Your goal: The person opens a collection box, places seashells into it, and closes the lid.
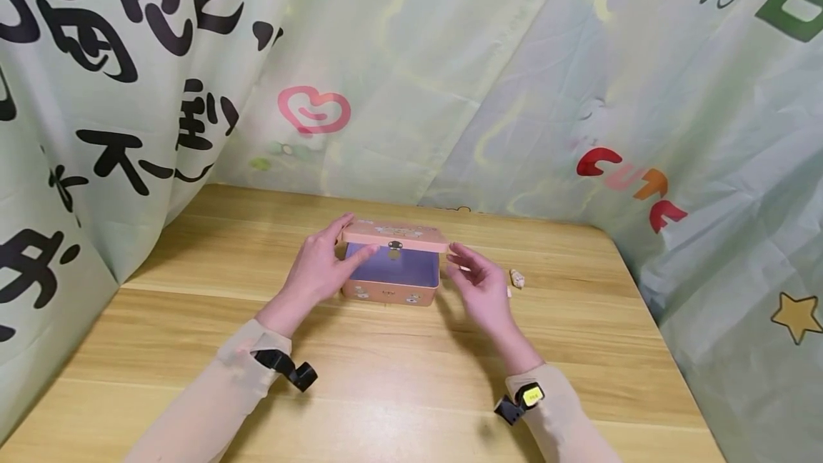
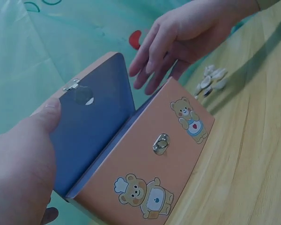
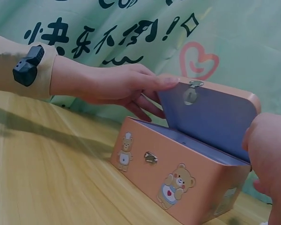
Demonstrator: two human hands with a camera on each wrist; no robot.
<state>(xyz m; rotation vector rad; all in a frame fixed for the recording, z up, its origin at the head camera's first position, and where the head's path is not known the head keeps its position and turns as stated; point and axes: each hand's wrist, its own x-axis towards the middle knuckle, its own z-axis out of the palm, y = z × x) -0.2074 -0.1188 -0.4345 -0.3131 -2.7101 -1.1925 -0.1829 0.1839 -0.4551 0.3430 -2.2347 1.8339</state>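
Closest to me are my two beige sleeves (image 1: 212, 388), each with a small black wrist camera (image 1: 289, 369) strapped on at the cuff. Both arms reach out over the wood-grain table (image 1: 379, 384).

Right between my hands sits the box (image 1: 388, 293) — pinky-orange, standing upright on the table, with cartoon bears (image 2: 152, 199) on the front, one of them in a chef's hat. There's a little metal clasp plate (image 3: 150, 157) between the bears. The lid (image 1: 411, 233) is up at an angle, so you can see the bluish-purple inside and the metal latch (image 3: 195, 84) on its front edge.

My left hand (image 1: 321, 263) has the lid's left corner pinched, thumb on the front edge and fingers round behind it. My right hand (image 1: 479, 281) is on the other side with loosely bent fingers, right by the lid's right end; honestly can't tell if they're touching it.

Off to the right of the box there's a small bunch of pale shell-looking bits (image 2: 211, 80) on the table, partly hidden behind my right hand from above. Behind everything hangs a pale green curtain (image 1: 398, 41) with big black characters, a pink heart (image 1: 314, 111) and colourful "CUTE" lettering (image 1: 633, 188).
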